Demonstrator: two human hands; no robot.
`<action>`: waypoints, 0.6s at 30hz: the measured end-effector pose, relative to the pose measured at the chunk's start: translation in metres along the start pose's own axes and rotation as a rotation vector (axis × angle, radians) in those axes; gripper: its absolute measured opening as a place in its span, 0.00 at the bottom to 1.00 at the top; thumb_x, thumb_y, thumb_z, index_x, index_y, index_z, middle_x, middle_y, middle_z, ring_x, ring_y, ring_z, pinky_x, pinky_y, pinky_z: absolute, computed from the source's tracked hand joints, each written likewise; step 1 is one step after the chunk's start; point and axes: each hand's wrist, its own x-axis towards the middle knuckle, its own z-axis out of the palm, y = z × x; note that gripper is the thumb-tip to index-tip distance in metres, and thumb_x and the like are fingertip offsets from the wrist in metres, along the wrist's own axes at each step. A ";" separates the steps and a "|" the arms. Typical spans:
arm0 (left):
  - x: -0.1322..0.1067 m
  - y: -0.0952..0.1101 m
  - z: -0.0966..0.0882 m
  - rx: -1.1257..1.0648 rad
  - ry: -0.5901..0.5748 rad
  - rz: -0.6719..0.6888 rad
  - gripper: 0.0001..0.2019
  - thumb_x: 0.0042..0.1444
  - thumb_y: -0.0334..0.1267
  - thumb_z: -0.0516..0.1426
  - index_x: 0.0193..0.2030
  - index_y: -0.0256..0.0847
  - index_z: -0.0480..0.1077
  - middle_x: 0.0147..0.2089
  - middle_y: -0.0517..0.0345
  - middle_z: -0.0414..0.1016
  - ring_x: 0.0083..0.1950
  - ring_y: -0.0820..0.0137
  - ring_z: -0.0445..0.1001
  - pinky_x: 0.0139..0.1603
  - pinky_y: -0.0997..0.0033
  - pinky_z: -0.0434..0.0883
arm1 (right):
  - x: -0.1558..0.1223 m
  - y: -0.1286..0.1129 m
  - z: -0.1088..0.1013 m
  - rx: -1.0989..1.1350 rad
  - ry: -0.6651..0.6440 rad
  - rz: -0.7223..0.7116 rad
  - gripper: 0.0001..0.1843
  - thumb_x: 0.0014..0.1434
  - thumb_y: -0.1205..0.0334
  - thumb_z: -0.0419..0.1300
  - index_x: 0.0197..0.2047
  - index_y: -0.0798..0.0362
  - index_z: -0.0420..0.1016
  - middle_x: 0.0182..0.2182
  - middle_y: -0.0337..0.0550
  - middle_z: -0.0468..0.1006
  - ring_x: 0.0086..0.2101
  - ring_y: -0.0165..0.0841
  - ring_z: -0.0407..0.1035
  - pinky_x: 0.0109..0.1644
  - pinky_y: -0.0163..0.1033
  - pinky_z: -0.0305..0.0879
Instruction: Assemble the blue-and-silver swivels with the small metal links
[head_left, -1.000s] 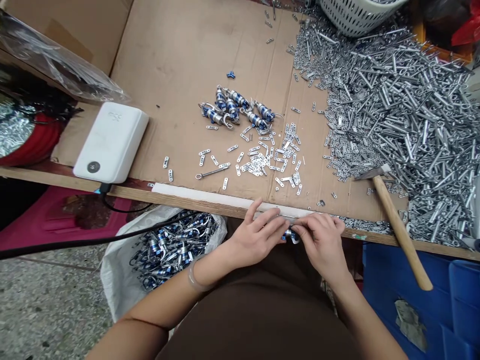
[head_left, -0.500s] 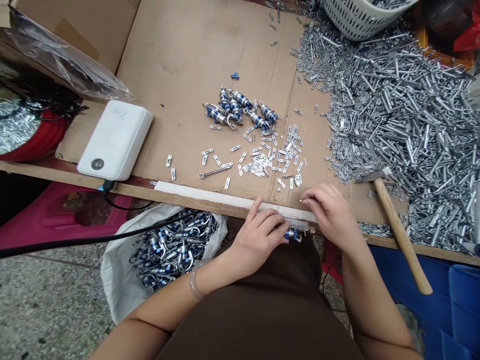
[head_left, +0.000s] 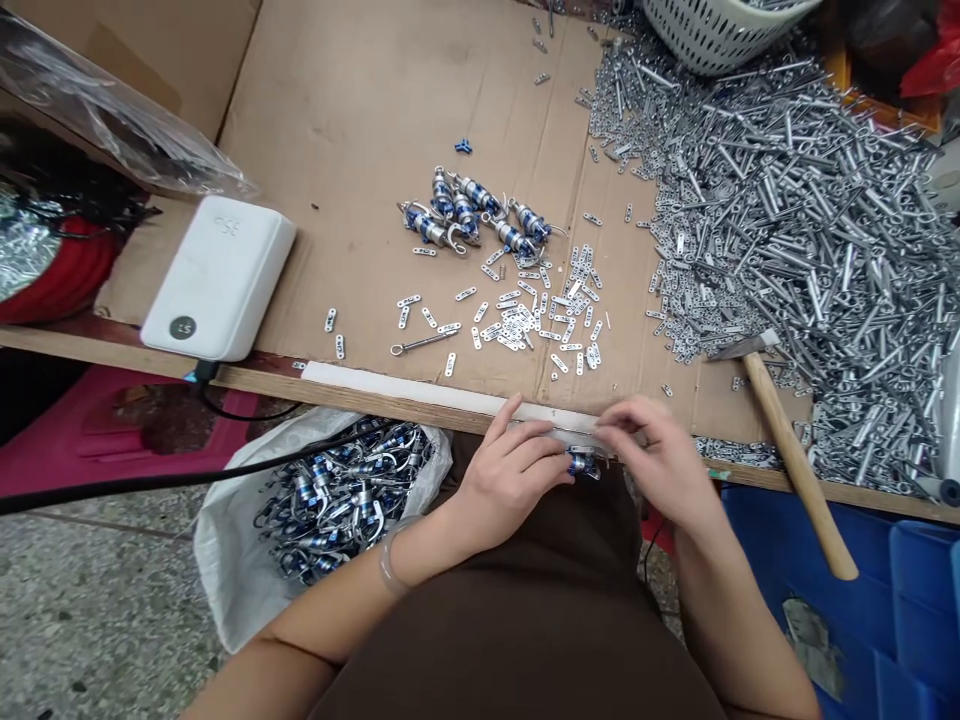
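At the table's front edge my left hand [head_left: 514,475] is curled with its fingertips on a blue-and-silver metal fitting [head_left: 583,465], most of which the fingers hide. Its index finger reaches up over the white strip [head_left: 397,393] along the edge. My right hand [head_left: 656,455] is closed in a pinch just right of the fitting; whatever sits between thumb and finger is too small to name. Beyond the hands lie several small flat metal plates [head_left: 517,325] with holes and one thin eye-ended rod [head_left: 426,342]. Farther back rests a cluster of similar blue-and-silver fittings [head_left: 465,215].
A large heap of metal rods and plates [head_left: 795,220] covers the right side. A wooden-handled hammer [head_left: 802,465] juts over the front edge. At left stands a white power bank [head_left: 217,275] with a cable. Below hangs a white sack [head_left: 217,560] of fittings.
My right hand has moved slightly down and left, closer to the fitting at the edge. My left hand keeps its place on it. The whole view has shifted a little.
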 end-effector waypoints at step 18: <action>0.002 -0.001 -0.002 -0.013 -0.034 -0.017 0.01 0.54 0.34 0.58 0.34 0.41 0.70 0.33 0.62 0.77 0.41 0.69 0.74 0.60 0.49 0.58 | -0.061 -0.001 -0.005 -0.374 0.219 -0.239 0.20 0.58 0.66 0.48 0.54 0.51 0.61 0.36 0.45 0.75 0.33 0.34 0.71 0.36 0.36 0.65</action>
